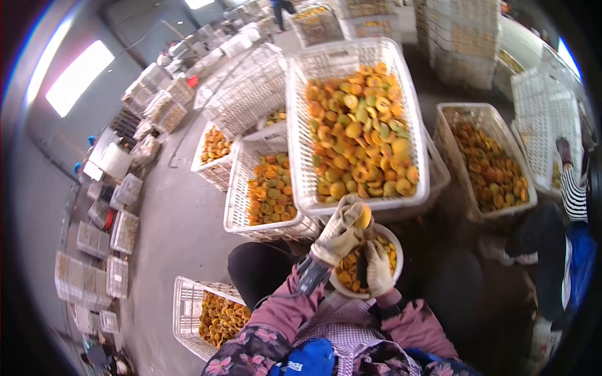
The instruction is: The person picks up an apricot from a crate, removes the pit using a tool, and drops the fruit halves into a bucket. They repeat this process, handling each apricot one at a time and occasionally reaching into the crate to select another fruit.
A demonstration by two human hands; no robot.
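My left hand [342,230], in a pale glove, is closed on a yellow-orange fruit piece [363,217], just below the front rim of the big white crate [359,205]. That crate holds many orange and greenish fruit halves [357,135]. My right hand [378,266], also gloved, is closed around a dark object [362,271] that I cannot make out clearly. Both hands are over a round white bucket [397,245] with cut fruit pieces [348,276] inside, close to my lap.
White crates of fruit stand left [233,210], right [530,182] and lower left [182,313]. A person in striped sleeves [574,194] sits at the right. Stacked crates [464,37] rise behind; more crates [119,232] line the left side.
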